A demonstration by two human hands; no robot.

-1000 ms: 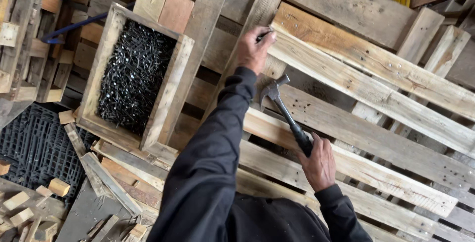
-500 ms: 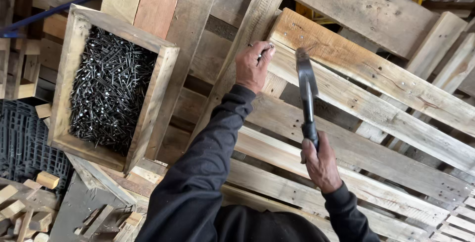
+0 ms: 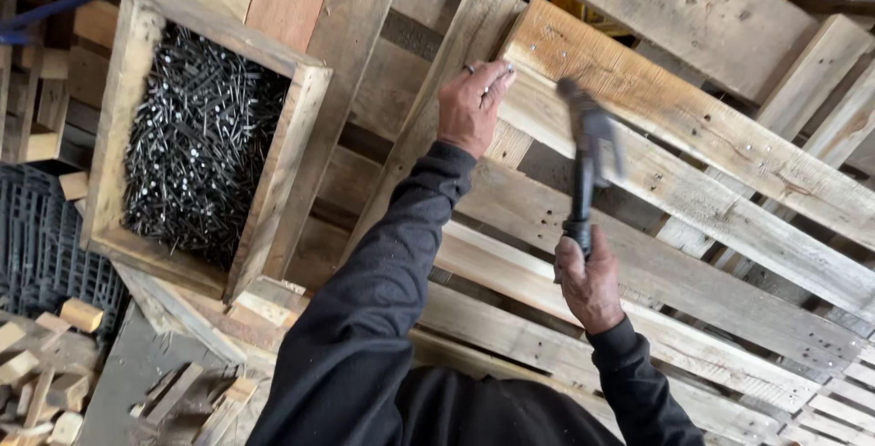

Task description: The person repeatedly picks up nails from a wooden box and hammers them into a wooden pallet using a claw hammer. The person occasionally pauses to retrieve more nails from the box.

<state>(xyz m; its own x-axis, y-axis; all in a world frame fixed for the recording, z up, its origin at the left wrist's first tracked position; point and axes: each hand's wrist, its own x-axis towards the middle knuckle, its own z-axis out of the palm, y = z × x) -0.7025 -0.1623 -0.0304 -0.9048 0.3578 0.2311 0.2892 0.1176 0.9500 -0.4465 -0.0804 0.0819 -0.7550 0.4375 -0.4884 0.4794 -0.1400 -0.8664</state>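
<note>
Pinching something small at the fingertips, likely a nail though too small to tell, the left hand (image 3: 472, 107) presses it against the far end of a pale board (image 3: 693, 136). Just right of those fingers hangs the hammer (image 3: 588, 159), its long axis running near to far, head blurred. The right hand (image 3: 588, 282) is closed round its dark handle, nearer than the left. Left of both sits a wooden box (image 3: 128, 127) of nails (image 3: 196, 150). Dark sleeves hide both wrists.
</note>
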